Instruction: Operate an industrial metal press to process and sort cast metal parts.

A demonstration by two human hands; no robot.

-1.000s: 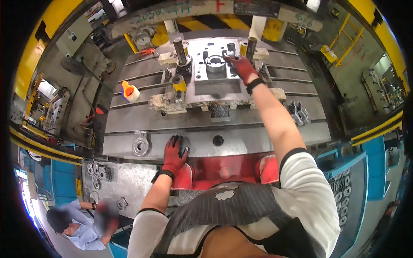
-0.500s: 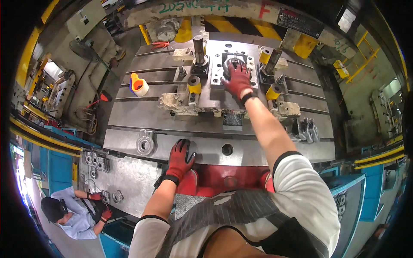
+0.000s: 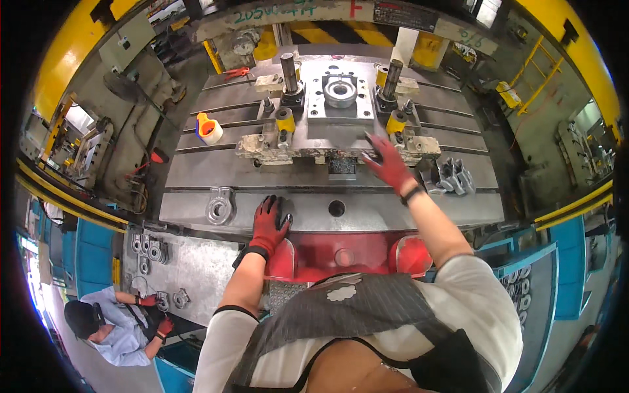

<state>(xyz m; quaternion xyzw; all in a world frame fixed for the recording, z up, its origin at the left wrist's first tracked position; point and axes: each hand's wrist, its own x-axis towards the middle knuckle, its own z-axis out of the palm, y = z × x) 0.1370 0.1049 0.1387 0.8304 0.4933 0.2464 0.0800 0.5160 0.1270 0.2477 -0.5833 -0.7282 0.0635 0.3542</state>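
Casting [image 3: 341,103]: ring-shaped grey metal, seated on the die block [image 3: 316,106].
Right hand [image 3: 390,165]: red-gloved, fingers spread, gripping nothing, on the near side of the die block.
Left hand [image 3: 268,226]: empty, resting on the press bed [image 3: 406,209] near another ring casting [image 3: 228,206].

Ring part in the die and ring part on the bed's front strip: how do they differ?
The die ring sits up on the bright die block; the front ring lies directly on the flat press bed. The die ring is beyond the right hand; the front ring is just left of the left hand. Both are grey metal rings, untouched by either hand.
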